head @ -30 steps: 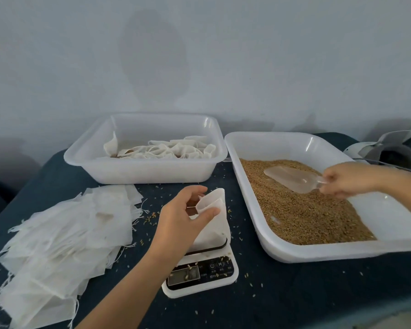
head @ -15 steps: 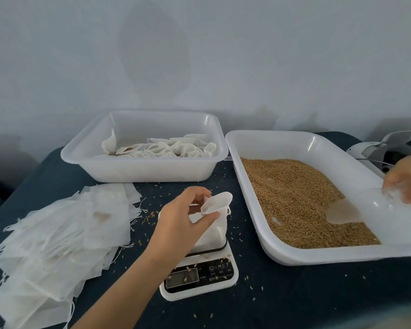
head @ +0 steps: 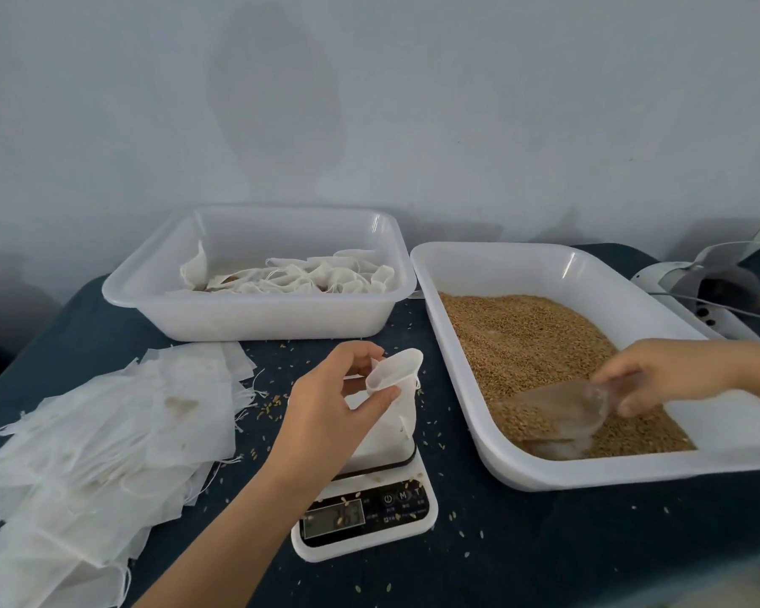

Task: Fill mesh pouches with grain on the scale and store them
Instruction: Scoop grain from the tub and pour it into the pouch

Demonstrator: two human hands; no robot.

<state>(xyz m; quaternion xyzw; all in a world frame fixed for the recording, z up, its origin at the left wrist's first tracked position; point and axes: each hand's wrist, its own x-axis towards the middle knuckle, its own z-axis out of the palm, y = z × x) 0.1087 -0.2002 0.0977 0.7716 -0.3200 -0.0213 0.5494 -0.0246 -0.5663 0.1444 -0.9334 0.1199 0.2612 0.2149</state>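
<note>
Now left hand (head: 334,401) pinches the pouch (head: 398,388) mouth open on the scale (head: 365,515); right hand (head: 663,375) grips the scoop (head: 553,410) in grain (head: 523,340); lift level, tip slowly.

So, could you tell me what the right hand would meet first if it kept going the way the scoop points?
Most likely the near-left wall of the grain tray: the right hand aims the scoop left and slightly toward the camera through the grain.

White pouch (head: 398,388), golden-brown grain (head: 527,340), navy tablecloth (head: 523,541)
</note>
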